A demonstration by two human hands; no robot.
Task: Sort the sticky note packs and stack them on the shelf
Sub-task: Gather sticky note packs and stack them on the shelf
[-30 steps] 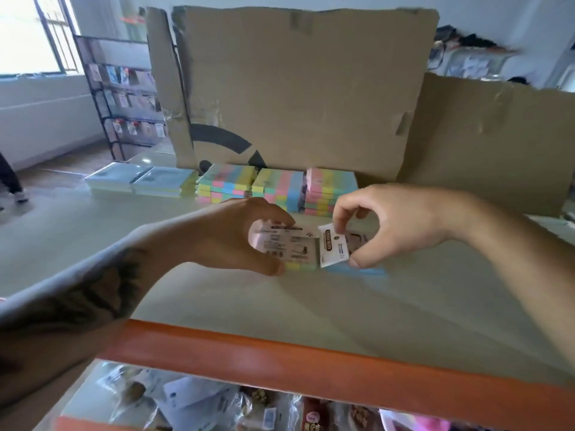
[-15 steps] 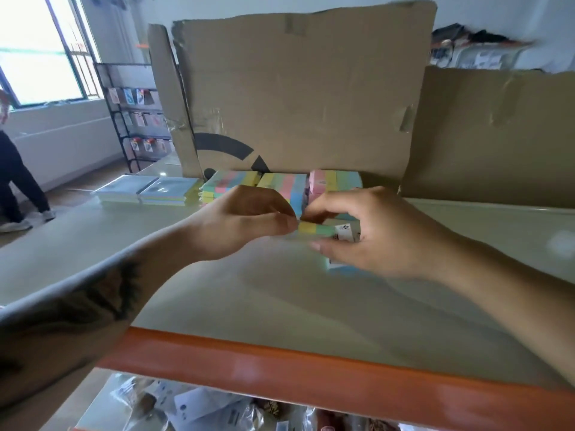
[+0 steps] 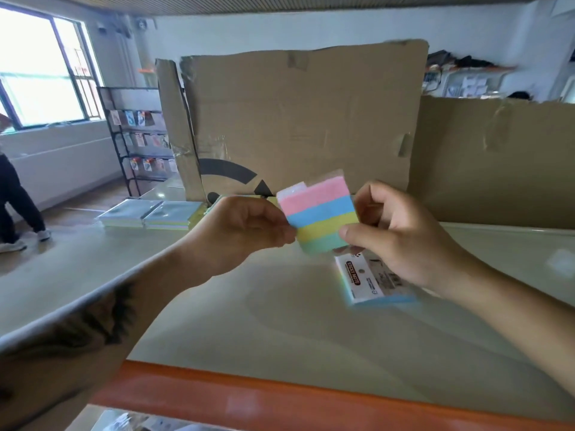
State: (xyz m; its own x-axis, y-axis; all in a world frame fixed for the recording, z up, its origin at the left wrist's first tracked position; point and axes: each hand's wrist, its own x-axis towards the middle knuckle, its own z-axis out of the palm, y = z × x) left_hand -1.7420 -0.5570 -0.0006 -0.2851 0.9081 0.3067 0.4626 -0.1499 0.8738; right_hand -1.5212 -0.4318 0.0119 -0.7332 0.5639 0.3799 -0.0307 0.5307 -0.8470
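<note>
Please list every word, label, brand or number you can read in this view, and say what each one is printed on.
"STICKY NOTE": red label on the white card of the sticky note pack lying on the shelf under the right hand.
Smaller print on that card: too blurred to read.
Striped pack held in both hands: no text visible.
Cardboard sheet: a black curved mark, no readable words.
Cards on the wire rack: too small to read.

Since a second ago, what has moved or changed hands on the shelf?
The striped sticky note pack has been lifted off the shelf and turned up, its coloured face toward the camera; the left hand and right hand pinch its two sides. The labelled pack that lay under it stays flat on the shelf. The pale packs at the left and the cardboard have not moved.
</note>
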